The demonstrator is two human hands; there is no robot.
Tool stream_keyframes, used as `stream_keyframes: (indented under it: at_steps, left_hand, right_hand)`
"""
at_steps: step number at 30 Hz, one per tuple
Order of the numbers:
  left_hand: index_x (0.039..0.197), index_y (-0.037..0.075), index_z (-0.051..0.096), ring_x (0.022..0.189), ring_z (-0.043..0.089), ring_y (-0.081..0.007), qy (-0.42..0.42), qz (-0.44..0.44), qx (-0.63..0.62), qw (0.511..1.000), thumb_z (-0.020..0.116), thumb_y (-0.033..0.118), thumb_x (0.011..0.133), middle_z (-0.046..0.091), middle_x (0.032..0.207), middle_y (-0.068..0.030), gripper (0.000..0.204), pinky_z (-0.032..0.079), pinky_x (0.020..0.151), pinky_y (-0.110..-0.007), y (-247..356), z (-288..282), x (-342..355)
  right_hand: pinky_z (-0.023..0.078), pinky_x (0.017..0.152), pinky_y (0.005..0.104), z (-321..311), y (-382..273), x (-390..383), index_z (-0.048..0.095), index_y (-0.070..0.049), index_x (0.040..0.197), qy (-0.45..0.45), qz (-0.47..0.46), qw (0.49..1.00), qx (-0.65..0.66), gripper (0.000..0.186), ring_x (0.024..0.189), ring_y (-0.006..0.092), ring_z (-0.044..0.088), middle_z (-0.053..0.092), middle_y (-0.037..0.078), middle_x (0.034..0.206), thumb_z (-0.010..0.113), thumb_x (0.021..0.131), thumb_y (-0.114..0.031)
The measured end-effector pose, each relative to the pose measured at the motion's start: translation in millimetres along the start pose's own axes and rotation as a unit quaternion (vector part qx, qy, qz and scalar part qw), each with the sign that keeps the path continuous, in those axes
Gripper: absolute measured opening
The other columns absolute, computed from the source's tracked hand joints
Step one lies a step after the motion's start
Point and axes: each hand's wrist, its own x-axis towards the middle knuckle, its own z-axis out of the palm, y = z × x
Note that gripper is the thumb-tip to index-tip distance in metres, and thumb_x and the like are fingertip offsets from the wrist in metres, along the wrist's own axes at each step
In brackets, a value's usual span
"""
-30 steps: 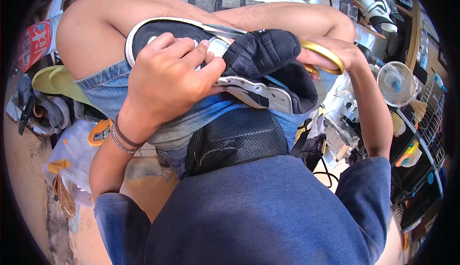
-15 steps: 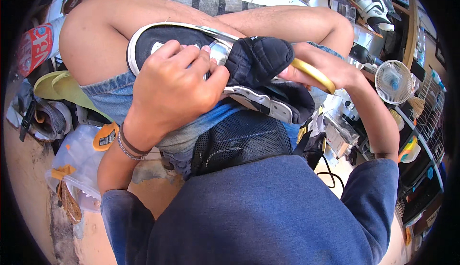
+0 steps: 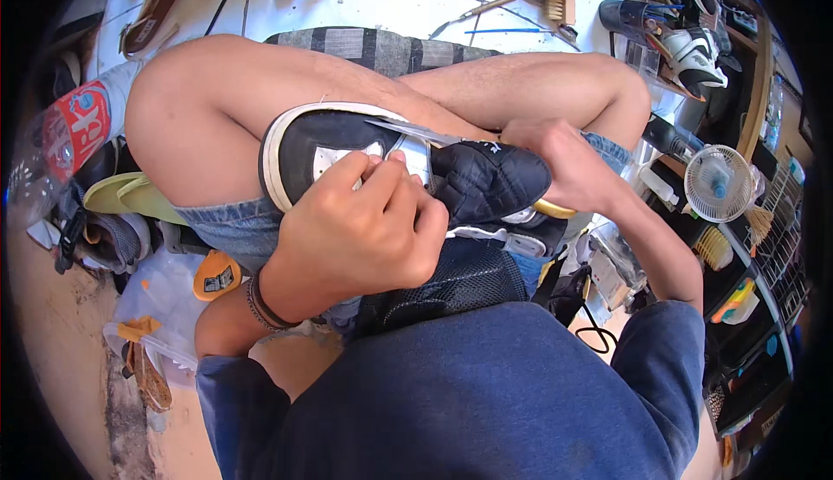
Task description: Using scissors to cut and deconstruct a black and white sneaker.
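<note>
Two bare hands are seen closed on a black-and-white sneaker (image 3: 347, 146) that is held across the person's crossed bare legs, its white rubber toe rim turned toward the left of the view. The left hand (image 3: 360, 233) is curled over the middle of the shoe, its fingertips (image 3: 373, 163) pressed together against the grey side panel, and a dark braided wristband (image 3: 260, 302) is worn on that wrist. The right hand (image 3: 564, 172) is clamped around the padded black heel collar, with a yellow-handled tool (image 3: 555, 211) seen partly under its palm; a thin metal blade (image 3: 412, 131) is laid along the upper edge of the shoe, though which fingers grip it cannot be told. The sneaker's upper is shown as black with pale grey panels, the sole edge scuffed white. Denim shorts and a black mesh pouch (image 3: 442, 285) are seen beneath it. At the far left, a crumpled clear plastic bag with a red, rounded label (image 3: 74, 129) is placed beside the knee, and a small orange package (image 3: 215, 274) is seen lower down near the thigh. A small white fan (image 3: 718, 183) is stood at the right, with another white sneaker (image 3: 694, 51) on the cluttered shelf above it.
</note>
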Motion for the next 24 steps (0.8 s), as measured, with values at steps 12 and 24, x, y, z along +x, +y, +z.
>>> stream_keyframes:
  at_steps: [12, 24]
  left_hand:
    - [0.075, 0.001, 0.067, 0.074, 0.065, -0.0244, -0.032, -0.005, -0.010, 0.999, 0.073, 0.002, 0.073, 0.073, 0.090, -0.0227, 0.006, 0.050, 0.063, -0.033, -5, -3, 13]
    - [0.091, 0.004, 0.070, 0.084, 0.067, -0.0237, -0.081, -0.024, -0.012, 0.996, 0.071, 0.034, 0.084, 0.073, 0.101, -0.0172, 0.031, 0.053, 0.069, -0.034, -8, -7, 9]
  right_hand:
    - [0.054, 0.072, 0.0432, 4, 34, 13, 0.071, 0.009, 0.094, -0.079, -0.012, 0.982, 0.169, 0.032, 0.077, 0.0444, 0.066, 0.068, 0.028, 0.082, 0.072, 0.076, -0.017]
    - [0.056, 0.065, 0.0372, -22, 63, -2, 0.065, 0.010, 0.101, -0.292, 0.019, 0.934, 0.204, 0.051, 0.071, 0.0277, 0.072, 0.069, 0.015, 0.080, 0.077, 0.066, -0.025]
